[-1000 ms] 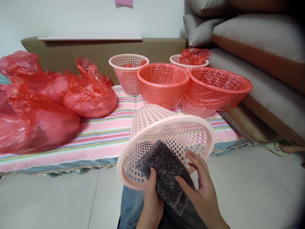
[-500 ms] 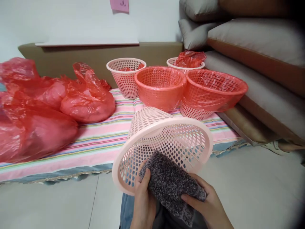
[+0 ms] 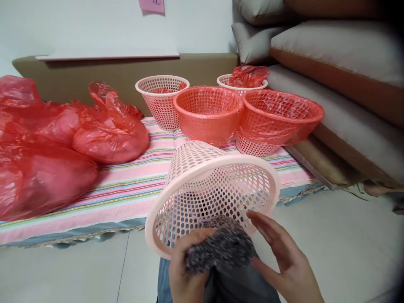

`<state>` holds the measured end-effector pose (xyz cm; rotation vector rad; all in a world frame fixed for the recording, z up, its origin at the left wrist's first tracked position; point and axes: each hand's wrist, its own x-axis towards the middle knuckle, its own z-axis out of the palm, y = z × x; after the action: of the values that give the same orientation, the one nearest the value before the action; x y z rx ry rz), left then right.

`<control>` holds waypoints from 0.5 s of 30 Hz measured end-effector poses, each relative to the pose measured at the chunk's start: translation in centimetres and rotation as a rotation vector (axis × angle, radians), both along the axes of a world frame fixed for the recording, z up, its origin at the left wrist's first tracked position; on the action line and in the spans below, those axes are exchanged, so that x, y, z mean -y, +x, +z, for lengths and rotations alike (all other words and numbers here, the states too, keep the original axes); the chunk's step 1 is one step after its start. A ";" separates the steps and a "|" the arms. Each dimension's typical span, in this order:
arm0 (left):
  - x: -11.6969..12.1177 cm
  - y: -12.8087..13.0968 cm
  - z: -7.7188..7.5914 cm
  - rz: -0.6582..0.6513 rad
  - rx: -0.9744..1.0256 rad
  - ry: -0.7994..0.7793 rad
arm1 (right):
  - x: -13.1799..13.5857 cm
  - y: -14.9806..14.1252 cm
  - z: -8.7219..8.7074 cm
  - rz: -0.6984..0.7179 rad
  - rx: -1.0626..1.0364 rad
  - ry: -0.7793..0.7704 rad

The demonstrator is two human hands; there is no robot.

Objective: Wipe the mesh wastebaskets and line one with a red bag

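Note:
A pale pink perforated basket (image 3: 217, 185) lies tilted on its side over my lap, its open mouth facing me. My left hand (image 3: 184, 273) is closed around a grey fuzzy cloth (image 3: 221, 246) at the lower rim of the basket's mouth. My right hand (image 3: 284, 256) is beside the cloth with fingers stretched out and apart, its fingertips at the basket's rim.
A striped cloth (image 3: 132, 181) covers a low platform. On it sit red plastic bags (image 3: 63, 139), two pink baskets (image 3: 162, 99) and two coral baskets (image 3: 208, 111) lined with plastic. Cushions (image 3: 341, 63) are stacked at the right. Grey floor tiles (image 3: 341, 244) surround me.
The cloth has been drawn back from inside the basket toward the rim and bunched in my left hand. My right hand has let go of it and spread its fingers.

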<state>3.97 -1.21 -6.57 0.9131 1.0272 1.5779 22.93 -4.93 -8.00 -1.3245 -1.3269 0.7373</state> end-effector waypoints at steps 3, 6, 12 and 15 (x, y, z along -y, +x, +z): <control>-0.2 -0.8 1.1 -0.407 -0.120 0.276 | -0.4 -0.4 1.9 0.166 0.181 0.106; -0.2 -1.7 0.7 -0.499 -0.165 0.284 | -1.0 -0.7 3.8 0.339 0.181 0.246; 0.1 -2.9 -2.0 -0.223 -0.205 0.103 | -1.0 0.0 4.4 0.504 0.107 0.461; -0.3 -3.1 -1.9 -0.199 -0.360 0.198 | -0.3 0.9 3.5 0.460 0.174 0.388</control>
<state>0.89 -0.90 -8.48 1.4301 0.9985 1.3929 23.81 -4.65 -4.52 -0.7927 -1.8408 0.6329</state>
